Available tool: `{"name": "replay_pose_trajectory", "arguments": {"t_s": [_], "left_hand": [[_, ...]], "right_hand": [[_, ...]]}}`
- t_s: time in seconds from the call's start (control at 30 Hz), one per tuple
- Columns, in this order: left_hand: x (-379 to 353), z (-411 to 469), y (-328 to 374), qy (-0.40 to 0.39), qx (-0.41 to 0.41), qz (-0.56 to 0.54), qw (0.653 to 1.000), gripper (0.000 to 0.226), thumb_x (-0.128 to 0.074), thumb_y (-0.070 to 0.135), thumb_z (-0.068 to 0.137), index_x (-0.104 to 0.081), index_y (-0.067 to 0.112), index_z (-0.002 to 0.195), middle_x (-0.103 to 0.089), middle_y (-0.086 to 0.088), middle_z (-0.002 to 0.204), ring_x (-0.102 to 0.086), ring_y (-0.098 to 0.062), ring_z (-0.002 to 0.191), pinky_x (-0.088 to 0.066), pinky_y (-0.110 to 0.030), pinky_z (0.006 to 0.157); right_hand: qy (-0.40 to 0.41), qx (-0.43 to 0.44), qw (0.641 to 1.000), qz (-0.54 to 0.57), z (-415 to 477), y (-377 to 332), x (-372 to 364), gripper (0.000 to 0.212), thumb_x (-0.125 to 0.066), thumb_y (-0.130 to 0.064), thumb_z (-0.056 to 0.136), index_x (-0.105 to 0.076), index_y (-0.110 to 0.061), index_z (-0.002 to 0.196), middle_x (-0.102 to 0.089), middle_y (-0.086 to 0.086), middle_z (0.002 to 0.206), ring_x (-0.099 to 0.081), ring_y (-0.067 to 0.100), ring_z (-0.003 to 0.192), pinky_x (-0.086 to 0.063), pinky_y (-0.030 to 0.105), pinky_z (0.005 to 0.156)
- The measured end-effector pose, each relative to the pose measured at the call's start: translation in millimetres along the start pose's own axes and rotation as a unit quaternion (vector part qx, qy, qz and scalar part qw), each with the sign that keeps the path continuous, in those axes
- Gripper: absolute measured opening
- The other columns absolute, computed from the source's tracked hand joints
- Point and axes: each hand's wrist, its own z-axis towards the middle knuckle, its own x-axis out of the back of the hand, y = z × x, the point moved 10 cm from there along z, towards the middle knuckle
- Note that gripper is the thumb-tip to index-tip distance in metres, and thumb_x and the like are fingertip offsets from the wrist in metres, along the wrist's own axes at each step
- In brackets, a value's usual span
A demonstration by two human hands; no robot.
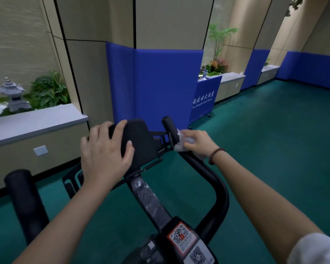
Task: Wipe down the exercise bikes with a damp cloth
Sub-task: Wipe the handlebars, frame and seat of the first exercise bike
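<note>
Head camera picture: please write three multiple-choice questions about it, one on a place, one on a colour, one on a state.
1. Where is the cloth? A. on the seat B. against the right handlebar grip C. on the ledge
2. What colour is the floor? A. green B. red C. grey
3. What is the left hand doing? A. hanging free B. holding a bottle C. gripping the console
Answers: 1 B, the right hand presses it on that grip; 2 A, the floor is green all over; 3 C, its fingers and thumb wrap the console.
</note>
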Motion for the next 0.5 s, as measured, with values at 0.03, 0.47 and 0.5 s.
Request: {"name": "replay_pose_trajectory", "arguments": {"t_s": [0.03,0.47,0.5], "left_hand": [[0,0,1,0.001,0.0,0.0,1.0,0.049,-0.037,0.038,0.081,-0.05,0.015,0.123,-0.055,-0.017,0.111,-0.042,-0.032,0.1,-0.039,-0.044,0.073],[0,-1,2,-0.006,0.001,0.001,1.0,0.047,-0.039,0.035,0.084,-0.047,0.014,0.126,-0.053,-0.019,0.115,-0.043,-0.035,0.103,-0.037,-0.046,0.076],[1,-1,2,-0.005,0.001,-0.002,1.0,0.047,-0.039,0.034,0.084,-0.046,0.014,0.126,-0.052,-0.02,0.115,-0.043,-0.035,0.103,-0.037,-0.046,0.077]], "right_hand": [[-0.025,-0.01,0.999,-0.02,-8,7,-1,0.017,-0.057,-0.011,0.08,-0.069,-0.01,0.091,-0.069,0.012,0.104,-0.061,0.026,0.096,-0.048,0.03,0.081],[-0.047,0.02,0.998,-0.03,-25,-8,-36,0.044,-0.047,-0.03,0.095,-0.04,-0.03,0.138,-0.012,-0.006,0.156,-0.036,0.017,0.133,-0.035,0.026,0.096],[-0.049,0.016,0.998,-0.039,-31,-3,-34,0.043,-0.047,-0.03,0.095,-0.042,-0.03,0.137,-0.016,-0.006,0.155,-0.037,0.018,0.133,-0.035,0.027,0.097]]}}
